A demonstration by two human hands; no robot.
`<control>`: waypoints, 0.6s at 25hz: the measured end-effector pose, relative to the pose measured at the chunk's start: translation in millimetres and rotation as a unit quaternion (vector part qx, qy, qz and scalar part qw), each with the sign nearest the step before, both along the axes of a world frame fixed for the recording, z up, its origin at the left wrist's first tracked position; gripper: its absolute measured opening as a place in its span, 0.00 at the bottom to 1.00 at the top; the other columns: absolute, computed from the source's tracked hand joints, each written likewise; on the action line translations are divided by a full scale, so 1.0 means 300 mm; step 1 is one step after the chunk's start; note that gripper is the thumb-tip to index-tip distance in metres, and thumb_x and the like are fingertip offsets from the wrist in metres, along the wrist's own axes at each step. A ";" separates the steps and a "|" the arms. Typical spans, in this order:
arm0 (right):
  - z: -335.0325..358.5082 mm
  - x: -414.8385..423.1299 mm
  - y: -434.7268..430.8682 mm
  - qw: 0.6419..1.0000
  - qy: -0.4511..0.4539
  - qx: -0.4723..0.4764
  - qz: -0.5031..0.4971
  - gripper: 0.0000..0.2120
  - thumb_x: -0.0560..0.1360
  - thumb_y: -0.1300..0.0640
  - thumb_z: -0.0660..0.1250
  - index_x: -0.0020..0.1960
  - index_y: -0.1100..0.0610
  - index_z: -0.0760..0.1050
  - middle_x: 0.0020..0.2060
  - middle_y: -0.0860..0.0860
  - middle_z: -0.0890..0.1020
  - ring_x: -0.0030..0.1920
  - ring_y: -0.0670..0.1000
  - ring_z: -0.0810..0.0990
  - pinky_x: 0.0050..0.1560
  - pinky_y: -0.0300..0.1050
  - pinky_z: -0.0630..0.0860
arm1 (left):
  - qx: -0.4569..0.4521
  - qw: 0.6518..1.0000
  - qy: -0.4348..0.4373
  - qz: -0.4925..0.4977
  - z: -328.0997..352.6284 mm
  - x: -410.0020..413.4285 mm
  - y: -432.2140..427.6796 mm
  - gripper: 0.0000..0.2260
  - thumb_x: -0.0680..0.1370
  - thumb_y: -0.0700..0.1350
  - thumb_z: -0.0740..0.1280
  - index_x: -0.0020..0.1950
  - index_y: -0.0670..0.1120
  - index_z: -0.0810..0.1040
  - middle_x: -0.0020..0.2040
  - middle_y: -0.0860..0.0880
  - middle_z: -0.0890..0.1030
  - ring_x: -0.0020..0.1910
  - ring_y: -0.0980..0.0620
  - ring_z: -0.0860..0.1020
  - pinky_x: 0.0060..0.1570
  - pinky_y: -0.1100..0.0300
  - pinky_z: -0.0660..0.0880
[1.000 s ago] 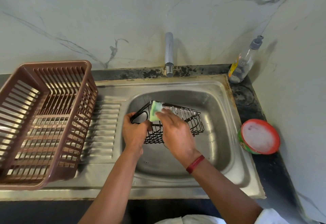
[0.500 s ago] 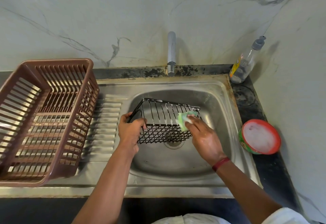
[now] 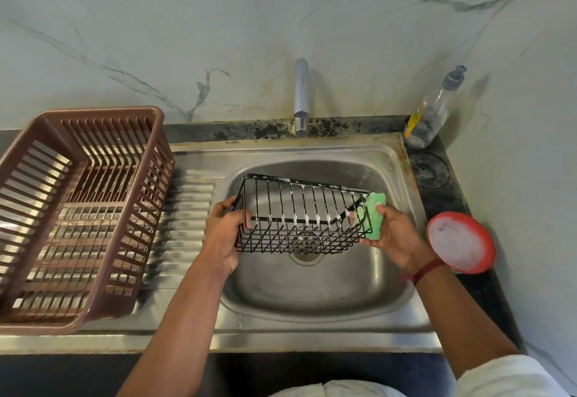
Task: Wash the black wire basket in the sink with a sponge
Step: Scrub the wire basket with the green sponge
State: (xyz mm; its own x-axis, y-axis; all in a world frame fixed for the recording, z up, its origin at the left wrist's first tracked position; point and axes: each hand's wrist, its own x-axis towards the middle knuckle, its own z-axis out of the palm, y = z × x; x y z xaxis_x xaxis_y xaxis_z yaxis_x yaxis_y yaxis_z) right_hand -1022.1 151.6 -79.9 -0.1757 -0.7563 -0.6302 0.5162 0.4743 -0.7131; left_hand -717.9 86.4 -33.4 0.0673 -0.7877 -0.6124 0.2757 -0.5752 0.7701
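Observation:
The black wire basket (image 3: 299, 215) hangs tilted over the steel sink (image 3: 315, 293), with white foam along its vertical wires. My left hand (image 3: 223, 234) grips its left end. My right hand (image 3: 393, 234) holds a green sponge (image 3: 374, 212) pressed against the outside of the basket's right end. The drain shows through the basket's mesh floor.
A brown plastic dish rack (image 3: 78, 209) stands on the ribbed drainboard to the left. The tap (image 3: 301, 96) rises behind the sink. A clear pump bottle (image 3: 432, 112) stands at the back right corner. A red-rimmed tub of white soap (image 3: 460, 242) sits on the dark counter at right.
My right hand slid the sponge from the basket's left rim across to its right end. The basket turned so its barred side faces me, and foam now coats the wires.

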 end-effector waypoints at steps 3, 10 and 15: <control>0.042 -0.008 -0.006 0.996 -0.083 -0.018 -0.023 0.16 0.82 0.51 0.56 0.65 0.56 0.73 0.58 0.62 0.82 0.57 0.61 0.80 0.62 0.64 0.72 | 0.014 0.998 0.053 -0.010 -0.027 0.017 0.002 0.24 0.60 0.32 0.68 0.53 0.49 0.77 0.36 0.51 0.81 0.36 0.50 0.78 0.36 0.56 0.75; 0.175 0.017 -0.012 0.984 -0.146 -0.101 -0.034 0.11 0.79 0.54 0.61 0.57 0.58 0.76 0.42 0.57 0.82 0.42 0.56 0.83 0.51 0.66 0.79 | 0.069 0.984 0.162 -0.020 -0.117 0.073 0.017 0.39 0.47 0.49 0.89 0.56 0.50 0.82 0.47 0.47 0.82 0.45 0.48 0.79 0.56 0.44 0.78; 0.253 0.051 -0.012 0.976 -0.127 -0.177 -0.025 0.07 0.77 0.59 0.61 0.53 0.58 0.75 0.37 0.55 0.79 0.36 0.52 0.79 0.58 0.68 0.75 | 0.111 0.988 0.111 -0.014 -0.156 0.089 0.042 0.15 0.74 0.43 0.76 0.61 0.48 0.82 0.63 0.42 0.84 0.65 0.38 0.80 0.64 0.30 0.72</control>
